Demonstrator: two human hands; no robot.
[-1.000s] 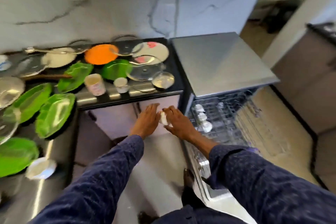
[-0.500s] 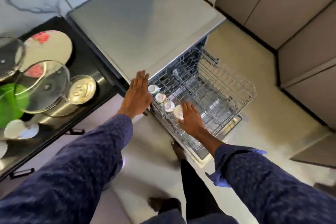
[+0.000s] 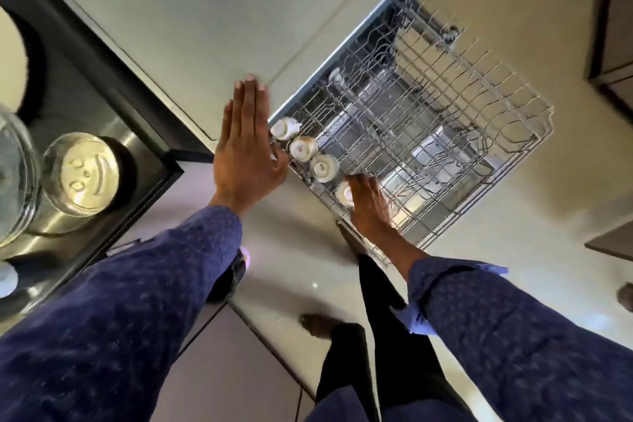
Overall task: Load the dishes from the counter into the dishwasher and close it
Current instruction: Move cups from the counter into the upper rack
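Four small white cups sit in a row along the near-left edge of the pulled-out grey wire dishwasher rack (image 3: 445, 134): an overturned white cup (image 3: 283, 128) farthest back, then a brown-rimmed white cup (image 3: 303, 148), a third white cup (image 3: 323, 167), and nearest, a fourth white cup (image 3: 343, 193) partly hidden under the right hand (image 3: 368, 204). That hand reaches down onto the fourth cup with fingers spread over it; whether it grips the cup or only touches it cannot be told. The left hand (image 3: 245, 151) hovers flat, fingers straight and together, holding nothing, just left of the cup row and above the corner of the pale grey dishwasher top (image 3: 205, 10). The two hands are apart.

The step in hand looks like seating this cup in the rack. Judging by what remains on the counter, loading is far from done; the next move probably calls for letting go of the cup once it sits steady between the wires, then turning left for more dishes.

To the left, a black countertop (image 3: 85, 86) carries a round steel container with a clear lid (image 3: 82, 175) and a glass lid (image 3: 15, 175) at the frame edge. Pale floor tiles (image 3: 513, 27) spread to the right, with brown cabinet fronts (image 3: 616, 27) at the far right. Dark blue patterned sleeves cover both arms.
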